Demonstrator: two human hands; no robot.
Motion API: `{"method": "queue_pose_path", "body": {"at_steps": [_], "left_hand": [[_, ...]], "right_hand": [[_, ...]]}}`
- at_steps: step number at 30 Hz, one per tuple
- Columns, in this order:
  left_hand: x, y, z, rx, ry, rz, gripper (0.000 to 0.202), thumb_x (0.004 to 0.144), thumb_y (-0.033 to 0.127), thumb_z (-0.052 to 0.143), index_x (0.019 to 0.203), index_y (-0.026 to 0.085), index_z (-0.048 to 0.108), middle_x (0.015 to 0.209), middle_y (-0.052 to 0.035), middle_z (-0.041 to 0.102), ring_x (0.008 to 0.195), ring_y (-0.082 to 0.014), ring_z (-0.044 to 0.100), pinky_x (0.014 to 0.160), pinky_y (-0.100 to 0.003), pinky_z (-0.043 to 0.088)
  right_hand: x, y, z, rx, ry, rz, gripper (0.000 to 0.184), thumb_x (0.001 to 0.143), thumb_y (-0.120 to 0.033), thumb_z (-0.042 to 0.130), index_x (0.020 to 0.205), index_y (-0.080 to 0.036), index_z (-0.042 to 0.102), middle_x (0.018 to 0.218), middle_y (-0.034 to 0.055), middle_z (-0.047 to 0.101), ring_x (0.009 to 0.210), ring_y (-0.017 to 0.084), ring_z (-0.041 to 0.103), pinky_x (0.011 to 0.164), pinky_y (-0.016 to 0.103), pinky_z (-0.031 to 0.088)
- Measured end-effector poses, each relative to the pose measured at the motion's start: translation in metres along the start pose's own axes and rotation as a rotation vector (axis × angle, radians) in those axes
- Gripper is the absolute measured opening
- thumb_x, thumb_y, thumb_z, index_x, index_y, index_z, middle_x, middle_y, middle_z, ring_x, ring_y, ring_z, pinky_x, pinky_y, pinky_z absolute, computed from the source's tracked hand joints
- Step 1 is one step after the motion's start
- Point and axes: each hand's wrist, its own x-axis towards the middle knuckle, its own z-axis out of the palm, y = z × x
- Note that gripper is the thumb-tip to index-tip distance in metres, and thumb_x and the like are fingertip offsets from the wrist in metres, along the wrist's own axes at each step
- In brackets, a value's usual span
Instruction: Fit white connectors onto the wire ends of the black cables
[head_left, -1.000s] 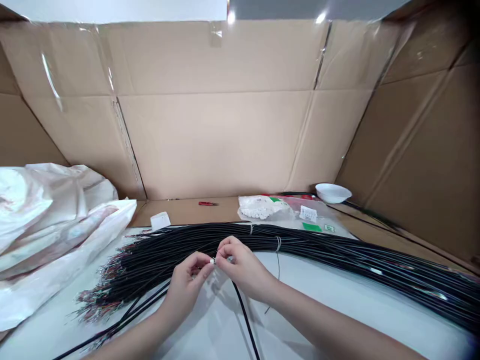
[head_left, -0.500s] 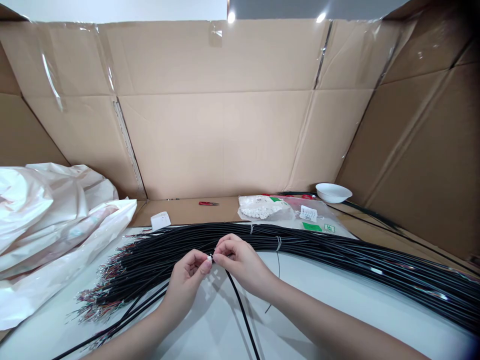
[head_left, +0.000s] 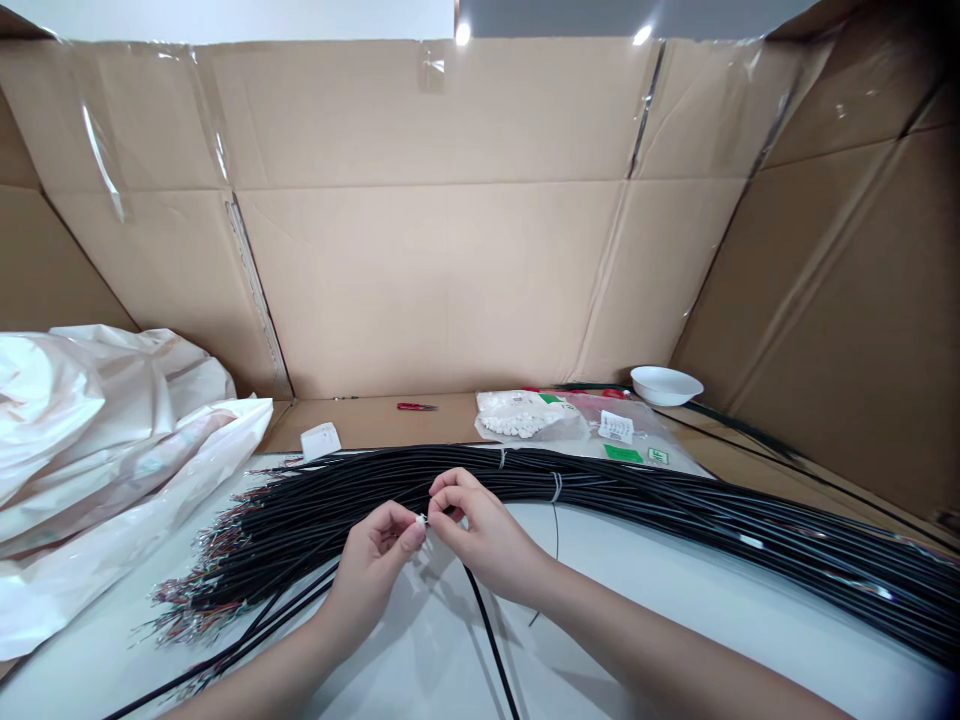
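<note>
My left hand [head_left: 381, 553] pinches a small white connector [head_left: 421, 520] between thumb and forefinger. Close against it, my right hand [head_left: 471, 525] is closed at the end of a black cable [head_left: 486, 620], whose thin wire ends are mostly hidden by my fingers. From under my right hand the cable runs down to the bottom edge of the view. Just behind both hands lies a thick bundle of black cables [head_left: 637, 495], tied with grey ties. Its stripped, many-coloured wire ends [head_left: 214, 570] fan out at the left.
Along the back lie a bag of white connectors [head_left: 517, 425], a clear plastic bag [head_left: 667, 440], red-handled tweezers [head_left: 416, 407] and a small white piece [head_left: 321, 442]. A white bowl [head_left: 667, 386] stands back right. White sheeting [head_left: 150, 450] is heaped left. Cardboard walls [head_left: 442, 280] enclose the table.
My right hand has shifted very slightly, with its fingers still at the white connector. My left hand keeps its pinch almost in place.
</note>
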Motion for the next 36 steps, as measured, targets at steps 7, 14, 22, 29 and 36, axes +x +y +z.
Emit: {"method": "queue_pose_path", "body": {"at_steps": [7, 14, 22, 29, 36], "left_hand": [[0.001, -0.002, -0.001, -0.004, 0.012, -0.012, 0.02, 0.075, 0.033, 0.061, 0.07, 0.015, 0.056, 0.064, 0.0014, 0.053, 0.06, -0.0107, 0.045, 0.056, -0.019, 0.036], [0.0, 0.001, -0.001, 0.042, 0.018, -0.007, 0.021, 0.074, 0.034, 0.061, 0.069, 0.015, 0.058, 0.064, 0.0002, 0.056, 0.061, -0.0125, 0.048, 0.057, -0.021, 0.038], [0.001, 0.005, 0.0, -0.012, 0.018, -0.004, 0.019, 0.074, 0.033, 0.061, 0.07, 0.015, 0.059, 0.065, 0.0001, 0.056, 0.062, -0.0124, 0.049, 0.058, -0.021, 0.038], [0.002, 0.008, 0.003, -0.088, 0.016, -0.036, 0.017, 0.075, 0.033, 0.061, 0.075, 0.015, 0.059, 0.068, 0.0005, 0.056, 0.062, -0.0111, 0.048, 0.056, -0.02, 0.037], [0.001, 0.008, 0.002, -0.111, -0.078, -0.119, 0.029, 0.08, 0.04, 0.052, 0.073, 0.013, 0.06, 0.062, -0.0014, 0.055, 0.054, -0.0114, 0.047, 0.05, -0.02, 0.036]], "right_hand": [[-0.002, 0.005, 0.005, 0.022, 0.026, -0.02, 0.016, 0.078, -0.019, 0.046, 0.063, -0.016, 0.053, 0.092, 0.0036, 0.047, 0.084, 0.014, 0.049, 0.07, 0.025, 0.04], [-0.002, 0.006, 0.008, 0.028, 0.048, -0.037, 0.016, 0.078, -0.019, 0.047, 0.063, -0.016, 0.054, 0.092, 0.0035, 0.048, 0.083, 0.014, 0.05, 0.07, 0.025, 0.041], [-0.002, 0.003, 0.006, 0.039, 0.054, -0.062, 0.015, 0.077, -0.017, 0.048, 0.065, -0.017, 0.056, 0.089, 0.0024, 0.049, 0.085, 0.014, 0.05, 0.072, 0.025, 0.039], [0.002, 0.007, 0.003, 0.063, 0.051, -0.024, 0.011, 0.078, -0.02, 0.049, 0.07, -0.018, 0.057, 0.092, 0.0018, 0.05, 0.088, 0.014, 0.049, 0.07, 0.024, 0.037], [0.001, 0.004, 0.004, 0.053, 0.054, -0.068, 0.013, 0.079, -0.018, 0.046, 0.069, -0.018, 0.054, 0.091, 0.0019, 0.049, 0.086, 0.013, 0.049, 0.067, 0.024, 0.038]]}}
